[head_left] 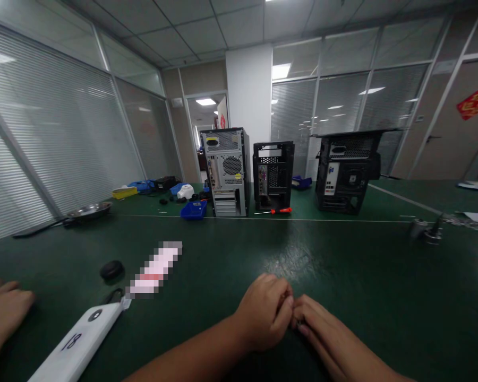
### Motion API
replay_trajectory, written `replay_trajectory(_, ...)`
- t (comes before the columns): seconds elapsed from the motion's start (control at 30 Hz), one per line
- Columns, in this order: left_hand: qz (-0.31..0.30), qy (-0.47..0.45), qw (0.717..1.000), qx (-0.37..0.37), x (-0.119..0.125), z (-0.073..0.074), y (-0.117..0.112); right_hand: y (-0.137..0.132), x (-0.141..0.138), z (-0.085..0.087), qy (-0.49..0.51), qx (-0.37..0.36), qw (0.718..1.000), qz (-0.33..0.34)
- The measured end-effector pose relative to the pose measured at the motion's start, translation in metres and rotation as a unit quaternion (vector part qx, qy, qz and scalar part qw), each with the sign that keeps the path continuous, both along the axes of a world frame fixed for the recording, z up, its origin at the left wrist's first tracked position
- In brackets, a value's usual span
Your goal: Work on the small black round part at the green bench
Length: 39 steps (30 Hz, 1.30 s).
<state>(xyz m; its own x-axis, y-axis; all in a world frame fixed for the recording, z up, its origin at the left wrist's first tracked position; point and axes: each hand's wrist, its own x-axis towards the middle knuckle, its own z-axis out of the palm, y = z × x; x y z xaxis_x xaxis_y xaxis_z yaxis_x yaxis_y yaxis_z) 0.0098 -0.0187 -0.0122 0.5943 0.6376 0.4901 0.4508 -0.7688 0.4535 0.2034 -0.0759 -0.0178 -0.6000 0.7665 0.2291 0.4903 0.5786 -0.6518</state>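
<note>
My left hand (265, 312) is curled closed above the green table, its thumb pressed to the fingers. Close against it, my right hand (322, 330) pinches with thumb and forefinger. Something tiny and dark shows at its fingertips, too small to name. Whatever the left fingers may hold is hidden. Both hands meet just right of the middle of the view, near the table's front. Nearest on the left lie a white bar-shaped device (77, 339) marked 18, a blurred-out pink label (155, 270) and a round black cap-like piece (112, 270).
Three computer cases stand across the table: a grey one (227, 175), a small black one (274, 175) and a larger black one (344, 172). An orange-handled screwdriver (281, 210), a blue bin (194, 210) and a metal dish (90, 210) lie around. Another person's hand (8, 307) rests at left.
</note>
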Motion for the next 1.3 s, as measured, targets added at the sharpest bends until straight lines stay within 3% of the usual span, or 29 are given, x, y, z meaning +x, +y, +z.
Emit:
replay_trajectory(0.17,-0.053,-0.006,0.999,-0.008,-0.002,0.002,0.001,-0.001,0.003,0.005,0.05,-0.057,0.997,0.013)
replay_trajectory(0.33,-0.071,0.02,0.997,-0.024,-0.002,0.004,0.003,0.002,0.008,-0.003,0.093,-0.084,0.992,-0.019)
replay_trajectory(0.5,-0.105,0.07,0.991,-0.05,-0.001,0.008,0.003,0.003,0.011,-0.008,0.081,-0.104,0.989,-0.065)
replay_trajectory(0.63,-0.095,0.088,0.99,-0.053,0.002,0.007,0.005,0.001,0.012,-0.006,0.073,-0.123,0.987,-0.076)
replay_trajectory(0.93,-0.073,0.076,0.994,0.013,0.006,0.002,0.002,-0.002,0.013,0.003,0.062,-0.149,0.987,-0.021)
replay_trajectory(1.3,-0.114,0.077,0.99,0.031,0.005,0.008,0.0,-0.002,0.013,0.01,0.122,-0.134,0.983,-0.015)
